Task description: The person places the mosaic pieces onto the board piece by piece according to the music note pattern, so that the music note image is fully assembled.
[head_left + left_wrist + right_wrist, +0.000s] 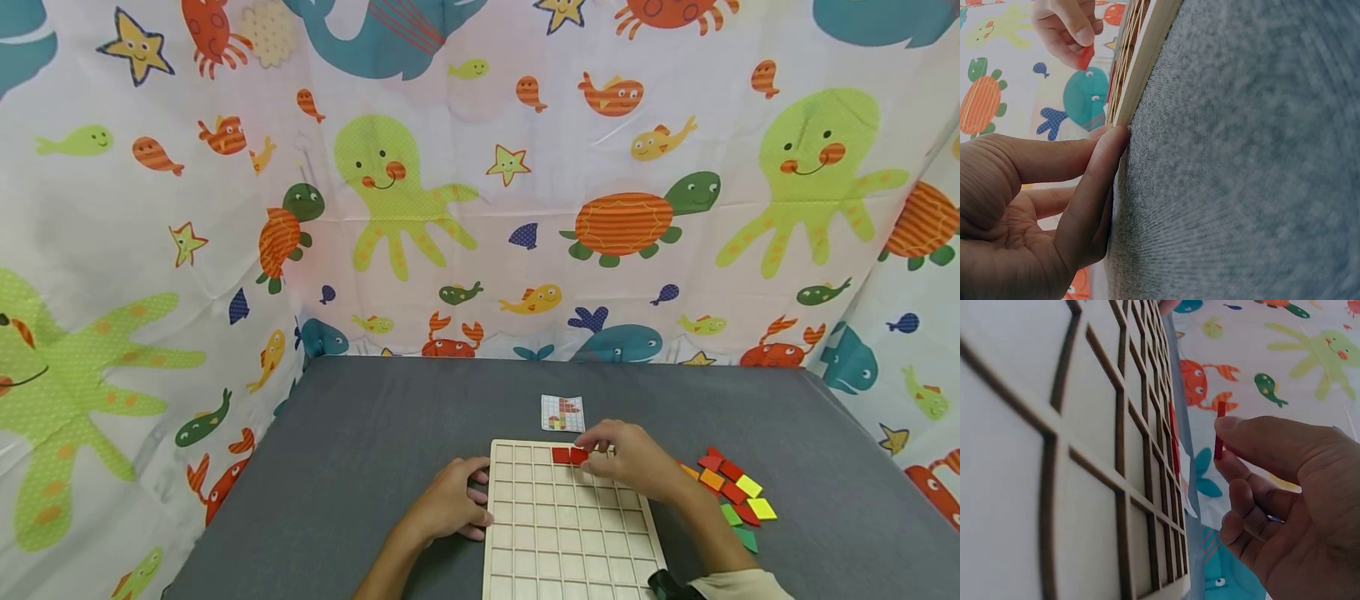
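Note:
A wooden grid board [566, 542] lies on the table before me. One red tile [561, 455] sits in its far row. Close over that row, beside this tile, my right hand [626, 457] pinches another red tile [1220, 431] between thumb and fingertips. The right wrist view shows the held tile edge-on, raised off the grid. At the board's left edge is my left hand [453, 500], its thumb and fingertips touching the wooden side. Seen from the left wrist, the left fingertips [1119, 134] meet the edge low, near the table.
A small card with a printed coloured grid pattern [562, 413] lies beyond the board. To the right, red, orange, yellow and green tiles [733, 492] lie in a loose group on the grey table [390, 425]. A sea-animal curtain [465, 192] hangs around the back and sides.

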Motion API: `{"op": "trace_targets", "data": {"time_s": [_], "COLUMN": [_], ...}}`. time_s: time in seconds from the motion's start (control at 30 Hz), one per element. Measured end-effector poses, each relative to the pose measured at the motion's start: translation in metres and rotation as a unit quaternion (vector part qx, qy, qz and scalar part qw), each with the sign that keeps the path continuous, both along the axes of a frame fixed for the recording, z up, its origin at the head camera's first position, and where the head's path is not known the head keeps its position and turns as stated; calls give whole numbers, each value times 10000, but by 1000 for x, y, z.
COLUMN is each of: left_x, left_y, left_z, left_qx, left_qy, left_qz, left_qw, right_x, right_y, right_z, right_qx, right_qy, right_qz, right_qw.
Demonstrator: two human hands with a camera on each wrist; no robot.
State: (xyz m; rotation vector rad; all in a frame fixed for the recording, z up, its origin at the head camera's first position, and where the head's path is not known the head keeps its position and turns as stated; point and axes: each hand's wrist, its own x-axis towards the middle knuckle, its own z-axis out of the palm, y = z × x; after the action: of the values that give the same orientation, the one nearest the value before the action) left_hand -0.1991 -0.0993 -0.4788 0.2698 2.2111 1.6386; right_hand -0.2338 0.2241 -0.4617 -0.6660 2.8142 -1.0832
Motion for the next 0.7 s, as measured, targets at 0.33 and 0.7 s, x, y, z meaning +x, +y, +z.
{"op": "trace_targets", "data": {"time_s": [0.33, 0.7], "left_x": [0, 0], "left_y": [0, 0], "left_z": [0, 2], "left_qx": [16, -7], "left_qy": [-30, -40], "left_qz": [15, 41], "left_qw": [10000, 10000], "right_x": [0, 0], "right_y": [-15, -22], "right_z": [-3, -8], "right_qx": [141, 348], "right_qy": [-357, -284], "right_qz": [151, 250], "right_qw": [9991, 9987]}}
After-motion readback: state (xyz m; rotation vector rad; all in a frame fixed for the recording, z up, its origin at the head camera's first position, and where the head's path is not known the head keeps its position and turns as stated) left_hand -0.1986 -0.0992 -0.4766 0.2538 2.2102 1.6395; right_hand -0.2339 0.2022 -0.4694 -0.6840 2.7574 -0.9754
